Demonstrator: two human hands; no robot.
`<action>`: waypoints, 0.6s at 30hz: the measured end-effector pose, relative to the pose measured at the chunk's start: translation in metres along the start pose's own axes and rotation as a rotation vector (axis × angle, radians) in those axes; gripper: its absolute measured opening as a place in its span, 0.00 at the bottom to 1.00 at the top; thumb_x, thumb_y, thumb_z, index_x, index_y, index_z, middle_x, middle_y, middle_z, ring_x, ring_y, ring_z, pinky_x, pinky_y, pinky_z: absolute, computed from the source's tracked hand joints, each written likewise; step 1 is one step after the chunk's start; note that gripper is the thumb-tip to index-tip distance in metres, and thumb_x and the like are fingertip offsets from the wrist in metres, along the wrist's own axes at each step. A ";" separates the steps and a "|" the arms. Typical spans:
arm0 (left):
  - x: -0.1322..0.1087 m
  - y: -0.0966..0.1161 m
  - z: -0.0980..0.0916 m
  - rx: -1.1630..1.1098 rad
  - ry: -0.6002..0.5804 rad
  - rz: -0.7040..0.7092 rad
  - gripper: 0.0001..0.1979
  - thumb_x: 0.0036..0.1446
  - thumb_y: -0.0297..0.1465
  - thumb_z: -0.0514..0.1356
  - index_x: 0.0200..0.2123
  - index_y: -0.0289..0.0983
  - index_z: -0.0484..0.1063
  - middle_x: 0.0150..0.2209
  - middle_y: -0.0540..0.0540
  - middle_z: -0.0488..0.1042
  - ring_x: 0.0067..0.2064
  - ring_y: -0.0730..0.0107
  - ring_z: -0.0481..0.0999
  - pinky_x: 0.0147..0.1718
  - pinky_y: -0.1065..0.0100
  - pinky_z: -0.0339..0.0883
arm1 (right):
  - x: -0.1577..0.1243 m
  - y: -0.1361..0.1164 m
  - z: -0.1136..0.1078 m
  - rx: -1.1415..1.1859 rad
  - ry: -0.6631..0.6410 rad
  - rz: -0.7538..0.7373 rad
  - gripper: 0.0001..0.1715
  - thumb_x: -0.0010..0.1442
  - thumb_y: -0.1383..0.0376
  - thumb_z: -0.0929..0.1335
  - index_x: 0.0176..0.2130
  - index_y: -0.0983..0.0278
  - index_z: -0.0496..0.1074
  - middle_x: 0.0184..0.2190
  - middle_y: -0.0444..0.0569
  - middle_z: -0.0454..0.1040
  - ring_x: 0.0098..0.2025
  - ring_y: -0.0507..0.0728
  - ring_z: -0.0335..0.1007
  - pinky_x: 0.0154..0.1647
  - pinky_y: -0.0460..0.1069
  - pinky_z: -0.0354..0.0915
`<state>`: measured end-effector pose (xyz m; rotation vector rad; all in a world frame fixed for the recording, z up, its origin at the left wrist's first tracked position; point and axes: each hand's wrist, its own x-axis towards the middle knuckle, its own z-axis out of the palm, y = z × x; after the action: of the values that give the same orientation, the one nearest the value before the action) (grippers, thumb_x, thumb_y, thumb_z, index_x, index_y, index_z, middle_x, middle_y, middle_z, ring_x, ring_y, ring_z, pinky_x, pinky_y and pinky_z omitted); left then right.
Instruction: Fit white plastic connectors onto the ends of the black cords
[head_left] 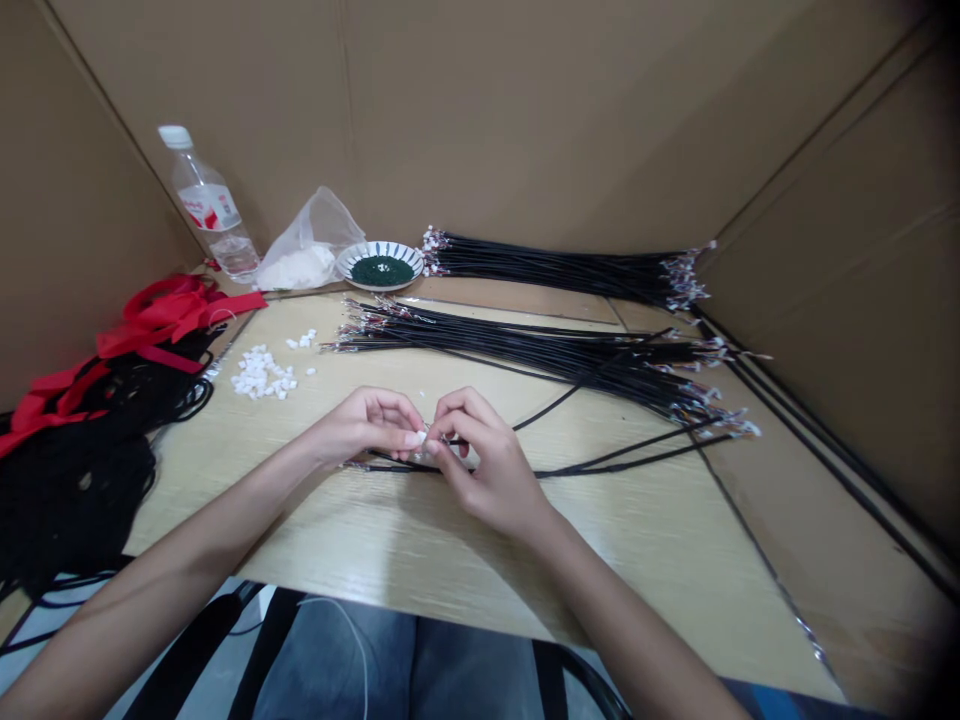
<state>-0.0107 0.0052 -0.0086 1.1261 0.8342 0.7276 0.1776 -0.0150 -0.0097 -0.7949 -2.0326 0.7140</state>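
Note:
Above the front middle of the table, my left hand [373,422] pinches a small white connector housing [421,437] between thumb and forefinger. My right hand [487,455] meets it there, its fingers closed on the end of a black cable [553,404]. That cable runs up and right out of the right hand. Fingers partly cover the thin wires at its tip, so I cannot tell whether any wire sits inside the housing. Beneath the hands lie two other black cables [600,468]. A loose pile of white connector housings [262,374] is to the left.
Black cable bundles with bare wire ends lie across the table, one in the middle [480,342] and one behind [547,268]. At the back stand a bottle [217,225], a plastic bag [311,250] and a plate [351,256] of dark green bits. Red ribbon [169,312] and black cords [82,500] fill the left.

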 end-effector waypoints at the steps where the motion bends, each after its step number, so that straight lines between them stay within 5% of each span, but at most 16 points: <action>1: 0.000 0.000 0.000 0.001 0.004 0.001 0.10 0.41 0.29 0.70 0.28 0.30 0.75 0.21 0.48 0.75 0.23 0.77 0.72 0.23 0.76 0.65 | 0.000 0.000 0.000 0.007 0.010 0.002 0.05 0.58 0.71 0.64 0.31 0.64 0.69 0.36 0.50 0.64 0.39 0.55 0.64 0.36 0.49 0.63; 5: -0.001 0.000 -0.001 0.041 0.029 0.007 0.09 0.42 0.28 0.69 0.28 0.31 0.76 0.22 0.48 0.76 0.23 0.76 0.72 0.24 0.76 0.65 | 0.000 0.001 -0.001 0.031 0.019 0.038 0.05 0.57 0.71 0.64 0.34 0.64 0.70 0.38 0.52 0.65 0.41 0.56 0.65 0.29 0.47 0.63; 8: -0.002 -0.001 -0.003 0.081 0.063 0.020 0.08 0.43 0.29 0.69 0.29 0.32 0.77 0.23 0.48 0.76 0.23 0.76 0.72 0.24 0.76 0.65 | 0.001 0.002 -0.002 0.000 0.019 0.042 0.09 0.58 0.71 0.63 0.37 0.64 0.71 0.41 0.53 0.66 0.44 0.57 0.66 0.36 0.50 0.66; 11: -0.003 -0.002 -0.003 0.123 0.071 0.027 0.08 0.42 0.29 0.69 0.29 0.32 0.77 0.22 0.47 0.77 0.23 0.75 0.73 0.24 0.75 0.65 | 0.002 0.004 -0.001 -0.028 0.004 0.038 0.09 0.58 0.72 0.63 0.34 0.64 0.72 0.40 0.52 0.67 0.44 0.57 0.67 0.45 0.53 0.64; 18: -0.003 -0.001 0.000 0.173 0.107 0.024 0.10 0.41 0.30 0.70 0.28 0.31 0.77 0.22 0.48 0.75 0.23 0.75 0.71 0.26 0.74 0.65 | 0.005 0.008 0.002 0.023 0.010 0.131 0.08 0.54 0.74 0.65 0.27 0.64 0.68 0.36 0.48 0.68 0.38 0.53 0.67 0.40 0.49 0.63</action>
<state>-0.0128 0.0023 -0.0086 1.2619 0.9905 0.7518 0.1756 -0.0064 -0.0139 -0.9230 -1.9736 0.8031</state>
